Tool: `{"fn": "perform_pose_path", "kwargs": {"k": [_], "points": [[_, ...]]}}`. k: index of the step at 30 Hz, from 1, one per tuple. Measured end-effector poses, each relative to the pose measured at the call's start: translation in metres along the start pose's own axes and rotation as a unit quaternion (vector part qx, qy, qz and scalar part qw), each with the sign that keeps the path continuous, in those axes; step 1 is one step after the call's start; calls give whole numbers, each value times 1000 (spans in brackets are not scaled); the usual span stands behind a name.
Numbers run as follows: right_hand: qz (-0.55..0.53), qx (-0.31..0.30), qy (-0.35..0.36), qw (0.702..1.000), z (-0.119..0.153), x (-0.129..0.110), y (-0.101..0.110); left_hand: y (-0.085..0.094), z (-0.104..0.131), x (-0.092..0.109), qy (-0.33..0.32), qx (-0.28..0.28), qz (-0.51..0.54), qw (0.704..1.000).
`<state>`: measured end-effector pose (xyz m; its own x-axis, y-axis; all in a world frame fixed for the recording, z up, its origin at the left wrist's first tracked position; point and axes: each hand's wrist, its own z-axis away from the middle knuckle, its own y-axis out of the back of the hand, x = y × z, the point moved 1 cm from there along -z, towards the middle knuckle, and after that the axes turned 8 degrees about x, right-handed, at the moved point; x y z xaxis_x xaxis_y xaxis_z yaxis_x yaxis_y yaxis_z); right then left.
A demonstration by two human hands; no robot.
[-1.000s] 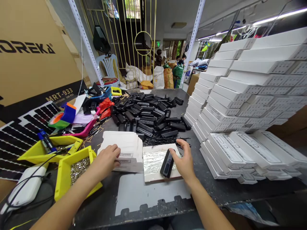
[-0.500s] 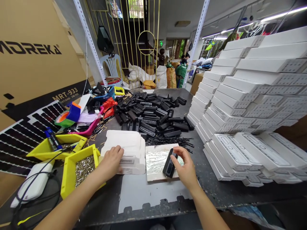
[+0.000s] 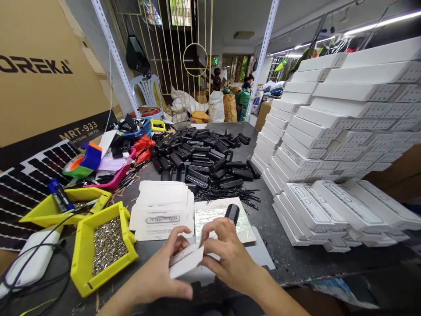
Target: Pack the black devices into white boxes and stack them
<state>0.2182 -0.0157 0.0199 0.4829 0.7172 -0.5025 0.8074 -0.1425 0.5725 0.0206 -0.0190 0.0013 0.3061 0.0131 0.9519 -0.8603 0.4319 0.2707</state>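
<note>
A small white cardboard carton (image 3: 187, 262) is held up in front of me, partly folded, between my two hands. My left hand (image 3: 164, 267) grips it from the left, fingers behind the card and thumb stretched out below. On the other side, my right hand (image 3: 226, 252) pinches the carton's right edge. Just beyond my right hand, one black oblong device (image 3: 232, 213) with a gridded face lies on a foil-covered pad (image 3: 210, 210), its lower part hidden by the hand. To the left of the pad lies a stack of flat printed cartons (image 3: 162, 202).
A heap of black devices (image 3: 204, 156) and thin black strips (image 3: 230, 194) lie behind. Stacked white boxes (image 3: 329, 131) tower at right. Yellow bins (image 3: 77, 263), one with small metal parts (image 3: 110, 245), a cable (image 3: 36, 245) and a pink basket (image 3: 113, 181) sit left.
My left hand has come from the flat stack toward me with a carton. My right hand has let go of the black device on the pad and taken hold of the carton.
</note>
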Motion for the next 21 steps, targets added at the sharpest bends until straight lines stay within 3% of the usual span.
{"fn": "perform_pose_path", "kwargs": {"k": [2,4,7,11,14,16,18,19,21], "points": [[-3,-57,2,998,3,0,7,8,4,2,-3,10,-104,995],[-8,-68,-10,998,1,-2,11,13,7,10,-1,0,-144,990],[-41,-51,-32,997,-6,-5,11,12,7,20,9,-36,-85,996],[-64,-79,-63,993,-7,-1,10,3,1,10,19,-59,30,998],[-90,-107,-68,988,-3,5,13,3,-4,4,25,-1,-8,1000],[-155,-69,-106,980,1,10,12,6,-4,8,11,36,-75,996],[-269,27,-195,943,5,17,6,8,-2,16,-32,28,-143,989],[-335,62,-250,906,7,21,0,7,-1,19,-54,13,-168,984],[-443,69,-347,824,11,25,-14,0,0,24,-80,-9,-188,979]]}}
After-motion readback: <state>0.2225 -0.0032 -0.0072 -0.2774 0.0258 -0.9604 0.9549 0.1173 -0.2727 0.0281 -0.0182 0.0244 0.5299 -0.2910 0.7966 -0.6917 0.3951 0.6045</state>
